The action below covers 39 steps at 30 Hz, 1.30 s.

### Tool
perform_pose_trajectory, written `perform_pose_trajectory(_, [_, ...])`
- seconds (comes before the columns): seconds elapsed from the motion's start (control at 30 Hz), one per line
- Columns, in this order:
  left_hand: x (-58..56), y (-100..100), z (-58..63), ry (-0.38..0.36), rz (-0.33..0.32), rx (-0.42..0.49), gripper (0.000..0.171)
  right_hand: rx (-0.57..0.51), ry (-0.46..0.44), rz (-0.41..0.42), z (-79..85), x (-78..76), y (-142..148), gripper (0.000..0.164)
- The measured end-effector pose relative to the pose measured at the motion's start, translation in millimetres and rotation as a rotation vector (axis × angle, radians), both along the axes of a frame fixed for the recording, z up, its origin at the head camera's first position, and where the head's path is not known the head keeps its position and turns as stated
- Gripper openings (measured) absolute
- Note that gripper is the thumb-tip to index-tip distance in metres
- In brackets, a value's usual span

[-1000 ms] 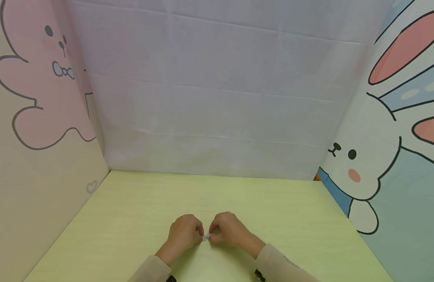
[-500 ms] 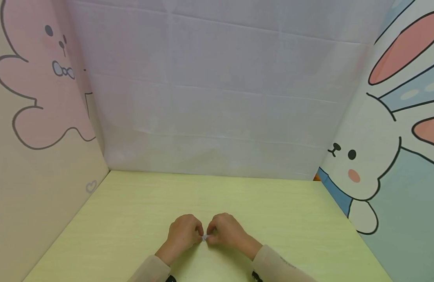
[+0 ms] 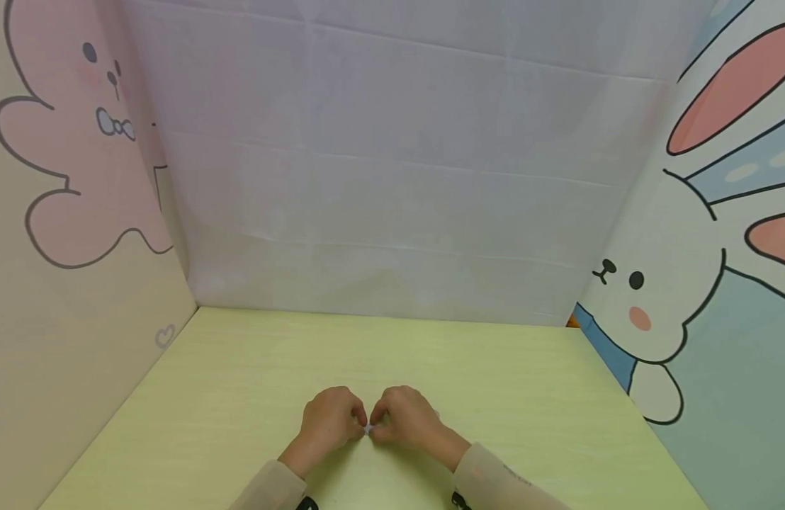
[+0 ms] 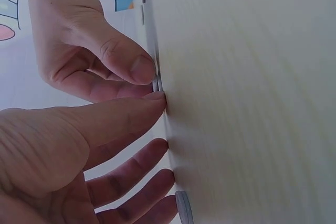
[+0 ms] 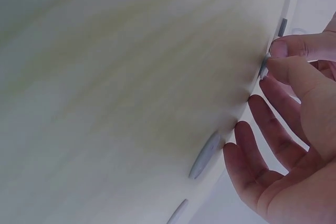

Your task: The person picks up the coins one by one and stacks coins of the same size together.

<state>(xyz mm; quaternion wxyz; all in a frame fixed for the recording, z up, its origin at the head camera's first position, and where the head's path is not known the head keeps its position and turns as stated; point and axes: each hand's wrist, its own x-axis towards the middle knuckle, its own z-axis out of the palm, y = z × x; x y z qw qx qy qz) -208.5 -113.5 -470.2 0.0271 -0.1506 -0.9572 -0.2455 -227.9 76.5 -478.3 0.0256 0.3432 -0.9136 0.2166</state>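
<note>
Both hands meet low on the table in the head view. My left hand [image 3: 331, 419] pinches the edge of a small, thin, grey coin-like disc [image 3: 368, 428] between thumb and fingertip. From the other side, my right hand [image 3: 408, 419] pinches at the same spot, its thumb and fingertip nearly touching the left ones. Two thin edges lie close together between the fingertips in the left wrist view, at the gripped disc [image 4: 157, 84]. Whether these are two discs or one is hard to tell. Fingers cover most of it. The right hand's other fingers are spread over the tabletop.
More thin grey discs lie flat on the pale yellow table [image 3: 252, 368]: one disc [image 4: 184, 207] near the left hand's little finger, another disc [image 5: 205, 155] beside the right hand. White cloth [image 3: 392, 177] and cartoon-printed side panels [image 3: 718, 368] stand around the table.
My right hand has slid slightly left, closing the small gap to the left hand, which stays almost in place. A pale disc edge now shows behind the right hand.
</note>
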Motion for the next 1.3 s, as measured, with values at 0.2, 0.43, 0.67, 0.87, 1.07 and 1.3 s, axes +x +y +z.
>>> perform_pose_trajectory(0.2, [0.1,-0.6,0.2,-0.004,0.005,0.002,0.02,-0.015,0.006,0.006,1.0,0.3,-1.8,0.007])
perform_pose_trajectory(0.43, [1.5,-0.2,1.1,0.015,0.004,0.011,0.02,-0.028,0.014,0.022,0.6,-0.6,0.0,0.007])
perform_pose_trajectory(0.67, [1.1,0.4,0.4,0.009,0.009,0.02,0.021,-0.038,-0.043,0.004,0.2,0.2,4.6,0.01])
perform_pose_trajectory(0.87, [0.4,0.6,0.2,-0.008,0.015,0.025,0.021,-0.019,-0.054,0.003,1.0,1.0,3.9,0.01])
perform_pose_trajectory(1.07, [-0.2,0.3,0.0,-0.012,0.013,0.022,0.021,-0.011,-0.042,0.002,0.6,0.3,2.3,0.007])
perform_pose_trajectory(1.3, [-0.5,-0.2,0.2,-0.011,0.013,0.021,0.021,-0.017,-0.034,0.001,-0.2,-0.7,1.7,0.006])
